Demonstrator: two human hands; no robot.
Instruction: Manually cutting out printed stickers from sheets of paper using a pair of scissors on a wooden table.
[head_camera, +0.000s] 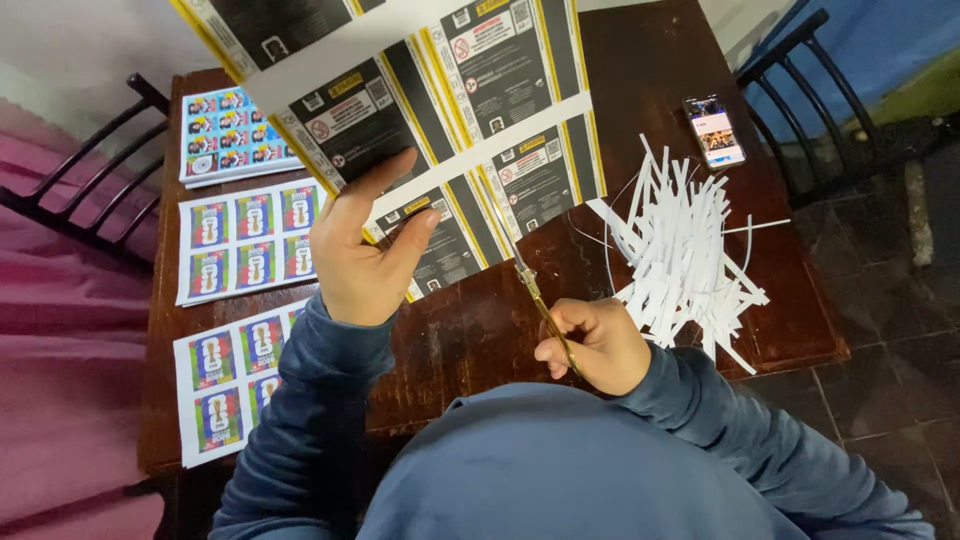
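1. Along the left edge of the dark wooden tabletop (480, 330) lie three lots of printed sheets. A stack of blue label sheets (228, 136) sits near the far left corner; a sheet of six colourful labels (250, 240) lies just in front of it; a third sheet of colourful labels (235, 385) lies at the near left corner, partly under the left sleeve.
2. The left hand (362, 255) is raised above the tabletop, just right of those sheets. Its fingers are closed in a pinch on the lower left edge of a large sheet of black-and-yellow labels (450, 110), thumb on top and the other fingers folded behind the paper.
3. That large sheet is held up and tilted over the middle and far part of the tabletop, its white margins showing between the dark panels.
4. The scissors (540, 300), with gold-coloured handles, run from the right hand up to the sheet's lower edge; the blades meet the paper near its bottom right part. How far apart the blades stand cannot be told.
5. The right hand (596, 345) is over the near edge, right of centre, fingers curled shut through the scissor handles.
6. A loose pile of white paper strips (685, 250) lies towards the right edge.
7. A phone (714, 131) with a lit screen lies near the far right corner.
8. A dark chair (830, 100) stands beyond the right edge.
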